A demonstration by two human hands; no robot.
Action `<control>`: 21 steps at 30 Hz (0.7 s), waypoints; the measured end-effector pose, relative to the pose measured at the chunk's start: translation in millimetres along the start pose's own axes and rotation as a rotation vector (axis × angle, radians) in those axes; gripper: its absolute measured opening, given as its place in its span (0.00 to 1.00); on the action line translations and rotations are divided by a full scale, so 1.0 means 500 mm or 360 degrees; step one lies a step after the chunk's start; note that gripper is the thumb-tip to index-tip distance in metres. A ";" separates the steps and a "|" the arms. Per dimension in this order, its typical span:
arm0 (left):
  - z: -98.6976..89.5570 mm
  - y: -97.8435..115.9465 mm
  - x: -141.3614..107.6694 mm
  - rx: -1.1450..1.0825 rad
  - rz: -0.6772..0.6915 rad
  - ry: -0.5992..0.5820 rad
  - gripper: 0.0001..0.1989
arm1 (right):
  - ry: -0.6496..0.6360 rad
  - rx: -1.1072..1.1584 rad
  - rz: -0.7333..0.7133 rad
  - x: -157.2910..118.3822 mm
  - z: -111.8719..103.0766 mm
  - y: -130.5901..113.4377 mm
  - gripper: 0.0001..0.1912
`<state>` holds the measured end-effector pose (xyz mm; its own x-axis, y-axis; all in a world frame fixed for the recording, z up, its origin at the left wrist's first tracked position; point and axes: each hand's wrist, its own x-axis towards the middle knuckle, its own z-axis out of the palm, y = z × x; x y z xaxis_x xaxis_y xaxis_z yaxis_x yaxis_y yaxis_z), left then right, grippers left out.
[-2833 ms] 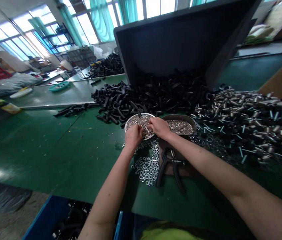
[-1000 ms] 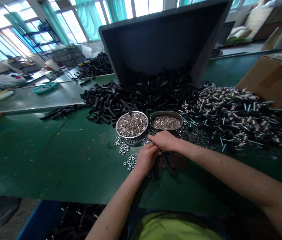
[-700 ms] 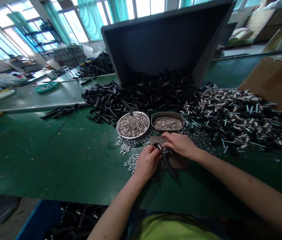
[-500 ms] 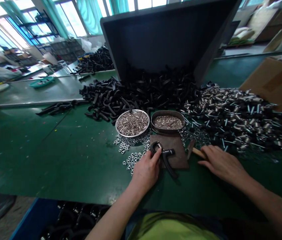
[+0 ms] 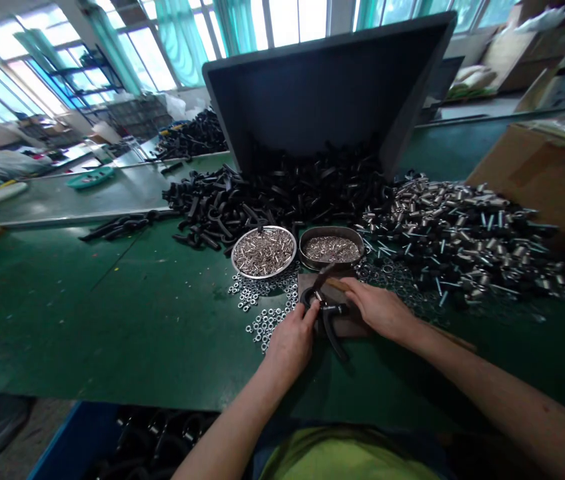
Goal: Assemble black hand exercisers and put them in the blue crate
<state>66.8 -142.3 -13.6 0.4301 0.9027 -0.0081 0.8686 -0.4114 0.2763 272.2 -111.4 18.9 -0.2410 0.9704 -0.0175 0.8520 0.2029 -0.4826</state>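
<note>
My left hand [image 5: 291, 343] is closed on a black clamp [image 5: 333, 337] with curved arms and a small metal spring, pressing it on a flat brown plate [image 5: 355, 328]. In my right hand [image 5: 387, 312] is the wooden handle of a hammer [image 5: 337, 285]. The hammer's head is just over the clamp's upper part, close to my left fingertips; whether it touches I cannot tell. Loose nuts [image 5: 265, 325] lie left of the plate. Behind it are a round dish [image 5: 264, 252] of small metal pins and an oval tin [image 5: 331, 249] of small metal pieces.
A large dark bin [image 5: 327, 93] lies tipped with black parts [image 5: 227, 200] spilling out. On the right are a heap of black parts with metal sleeves and bolts [image 5: 467, 233] and a cardboard box [image 5: 537, 173]. A blue crate [image 5: 69, 443] with black parts stands below the table edge.
My right hand has moved left with the hammer, from beside the plate to above the clamp. My left hand still holds the clamp in nearly the same place.
</note>
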 end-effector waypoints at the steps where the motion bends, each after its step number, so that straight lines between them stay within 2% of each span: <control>1: 0.001 -0.002 -0.002 -0.0021 -0.0008 0.0013 0.27 | -0.0047 0.0034 0.0026 -0.001 0.006 0.005 0.17; 5: 0.012 -0.012 -0.012 -0.0220 -0.0140 0.0171 0.25 | 0.0097 0.0445 0.0311 -0.058 0.022 0.060 0.18; 7: 0.020 -0.016 -0.015 -0.0319 -0.0247 0.0282 0.21 | 0.0132 0.0650 0.0517 -0.099 0.032 0.081 0.20; 9: 0.027 -0.020 -0.016 -0.0359 -0.0307 0.0323 0.15 | 0.0102 0.0725 0.0595 -0.130 0.039 0.083 0.21; 12: 0.029 -0.022 -0.013 -0.0351 -0.0327 0.0278 0.11 | 0.0116 0.0562 0.0468 -0.140 0.036 0.045 0.19; 16: 0.023 -0.022 -0.012 -0.0354 -0.0318 0.0256 0.13 | 0.0351 0.0117 0.0046 -0.110 0.026 -0.025 0.21; 18: 0.022 -0.023 -0.012 -0.0346 -0.0316 0.0256 0.13 | 0.0250 -0.0185 -0.0100 -0.096 0.034 -0.037 0.20; 21: 0.023 -0.026 -0.012 -0.0326 -0.0286 0.0261 0.13 | 0.0067 -0.0458 -0.0135 -0.096 0.054 -0.016 0.19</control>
<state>55.8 -143.7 -28.4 0.2143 0.9738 0.0761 0.8523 -0.2245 0.4725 264.5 -163.1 0.0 -0.3024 0.9518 0.0514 0.9279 0.3063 -0.2126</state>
